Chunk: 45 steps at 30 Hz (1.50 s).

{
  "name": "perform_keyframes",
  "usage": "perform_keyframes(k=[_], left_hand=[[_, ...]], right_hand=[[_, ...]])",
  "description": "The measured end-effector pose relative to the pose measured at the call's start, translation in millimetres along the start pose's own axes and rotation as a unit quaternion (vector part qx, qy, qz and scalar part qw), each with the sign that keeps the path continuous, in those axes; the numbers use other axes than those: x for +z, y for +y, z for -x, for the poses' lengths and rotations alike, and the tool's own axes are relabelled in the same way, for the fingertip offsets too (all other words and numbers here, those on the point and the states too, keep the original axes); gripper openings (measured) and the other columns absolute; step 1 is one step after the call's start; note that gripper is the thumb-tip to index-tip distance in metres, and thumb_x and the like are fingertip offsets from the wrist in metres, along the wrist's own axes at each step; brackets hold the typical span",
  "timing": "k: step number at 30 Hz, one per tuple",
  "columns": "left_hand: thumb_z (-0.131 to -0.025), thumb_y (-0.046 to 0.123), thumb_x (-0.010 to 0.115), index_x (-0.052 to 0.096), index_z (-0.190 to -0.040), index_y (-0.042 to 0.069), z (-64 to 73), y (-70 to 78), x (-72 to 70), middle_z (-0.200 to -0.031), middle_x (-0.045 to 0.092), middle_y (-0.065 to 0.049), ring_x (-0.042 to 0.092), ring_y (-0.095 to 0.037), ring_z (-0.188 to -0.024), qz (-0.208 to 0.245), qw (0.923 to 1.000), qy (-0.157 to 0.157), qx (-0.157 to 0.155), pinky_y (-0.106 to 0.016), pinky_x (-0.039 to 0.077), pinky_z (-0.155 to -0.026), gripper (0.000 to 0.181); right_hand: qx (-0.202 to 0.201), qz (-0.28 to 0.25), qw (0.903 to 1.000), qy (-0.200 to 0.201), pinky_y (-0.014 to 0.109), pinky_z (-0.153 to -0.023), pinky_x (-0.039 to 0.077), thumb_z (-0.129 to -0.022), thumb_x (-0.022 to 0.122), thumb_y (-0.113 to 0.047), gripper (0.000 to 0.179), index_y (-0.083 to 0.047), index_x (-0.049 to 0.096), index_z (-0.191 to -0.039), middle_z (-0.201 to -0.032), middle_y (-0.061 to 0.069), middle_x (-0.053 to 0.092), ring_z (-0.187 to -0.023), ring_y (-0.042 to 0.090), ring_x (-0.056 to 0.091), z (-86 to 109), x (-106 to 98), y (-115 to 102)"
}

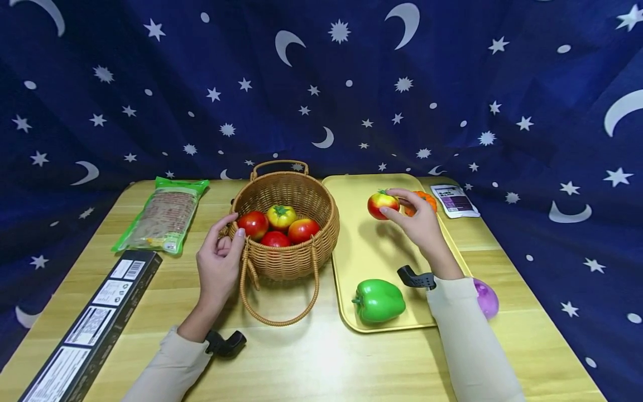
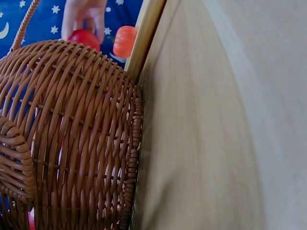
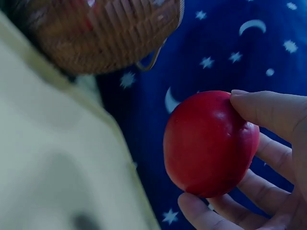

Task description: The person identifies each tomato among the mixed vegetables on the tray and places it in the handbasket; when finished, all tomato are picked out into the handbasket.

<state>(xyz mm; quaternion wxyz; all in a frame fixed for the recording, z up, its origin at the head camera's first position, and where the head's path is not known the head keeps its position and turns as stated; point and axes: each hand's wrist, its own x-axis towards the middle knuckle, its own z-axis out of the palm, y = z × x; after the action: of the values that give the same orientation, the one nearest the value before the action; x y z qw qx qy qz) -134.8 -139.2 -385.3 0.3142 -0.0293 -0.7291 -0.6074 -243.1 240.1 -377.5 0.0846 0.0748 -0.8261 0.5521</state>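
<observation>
My right hand (image 1: 419, 223) pinches a red-and-yellow tomato (image 1: 383, 205) between thumb and fingers, raised over the yellow tray (image 1: 351, 245). The right wrist view shows the smooth red side of this tomato (image 3: 208, 143). At the left rim of a wicker basket (image 1: 286, 262), my left hand (image 1: 219, 262) grips with thumb and forefinger, its other fingers curled. Inside the basket lie several fruits: red tomatoes (image 1: 253, 224) and a yellow one with a green top (image 1: 281, 216). The left wrist view is mostly filled by the basket's woven side (image 2: 81, 139).
A green bell pepper (image 1: 379, 300) lies at the tray's near end, and an orange pumpkin (image 1: 425, 202) sits behind my right hand. Right of the tray are a purple rounded thing (image 1: 486, 298) and a white pouch (image 1: 454, 201). A green-edged bag (image 1: 163, 218) and a long black box (image 1: 92, 329) lie left.
</observation>
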Motion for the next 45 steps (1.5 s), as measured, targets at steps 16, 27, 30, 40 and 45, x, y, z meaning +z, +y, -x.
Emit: perform_keyframes(k=[16, 27, 30, 40, 45], left_hand=[[-0.098, 0.005, 0.066, 0.065, -0.128, -0.003, -0.5, -0.8, -1.1, -0.058, 0.028, -0.004, 0.027, -0.007, -0.052, 0.003, 1.0000, 0.001, 0.000, -0.023, 0.021, -0.048, 0.030], [-0.098, 0.004, 0.066, 0.066, -0.127, -0.002, -0.3, -0.7, -1.7, -0.058, 0.028, -0.002, 0.027, -0.006, -0.052, 0.000, 1.0000, 0.004, 0.002, -0.023, 0.021, -0.048, 0.030], [-0.098, 0.004, 0.067, 0.066, -0.126, -0.002, -0.2, -1.5, -0.9, -0.058, 0.028, -0.001, 0.027, -0.006, -0.052, 0.000, 1.0000, 0.004, 0.002, -0.023, 0.021, -0.048, 0.029], [-0.098, 0.003, 0.067, 0.066, -0.126, -0.003, -0.7, -1.3, -0.7, -0.058, 0.028, -0.001, 0.026, -0.007, -0.051, -0.004, 1.0000, 0.004, 0.006, -0.024, 0.021, -0.049, 0.029], [-0.098, 0.004, 0.067, 0.066, -0.127, -0.003, -0.7, -1.7, -0.5, -0.058, 0.028, -0.002, 0.026, -0.007, -0.051, -0.006, 1.0000, 0.002, 0.006, -0.024, 0.021, -0.049, 0.030]], right_hand=[[-0.044, -0.077, 0.9912, -0.098, 0.029, -0.095, 0.052, -0.091, 0.080, -0.020, 0.045, -0.011, 0.067, -0.133, -0.139, 0.004, 0.059, -0.129, 0.024, 0.055, -2.2, 24, -68], [-0.080, -0.038, 0.9728, -0.214, 0.038, -0.092, 0.055, -0.095, 0.075, -0.027, 0.039, -0.012, 0.067, -0.130, -0.128, 0.005, 0.063, -0.117, 0.023, 0.063, -36.7, 64, -115], [-0.078, -0.015, 0.9662, -0.245, 0.038, -0.092, 0.055, -0.095, 0.075, -0.031, 0.039, -0.014, 0.067, -0.129, -0.127, 0.003, 0.064, -0.113, 0.020, 0.065, -47.6, 75, -122], [-0.048, 0.060, 0.9398, -0.333, 0.039, -0.080, 0.057, -0.095, 0.074, -0.036, 0.037, -0.017, 0.069, -0.126, -0.119, 0.004, 0.066, -0.095, 0.023, 0.064, -75.6, 108, -135], [-0.045, 0.069, 0.9344, -0.347, 0.035, -0.081, 0.058, -0.094, 0.075, -0.033, 0.037, -0.015, 0.068, -0.126, -0.124, 0.004, 0.063, -0.108, 0.023, 0.060, -81.8, 127, -135]])
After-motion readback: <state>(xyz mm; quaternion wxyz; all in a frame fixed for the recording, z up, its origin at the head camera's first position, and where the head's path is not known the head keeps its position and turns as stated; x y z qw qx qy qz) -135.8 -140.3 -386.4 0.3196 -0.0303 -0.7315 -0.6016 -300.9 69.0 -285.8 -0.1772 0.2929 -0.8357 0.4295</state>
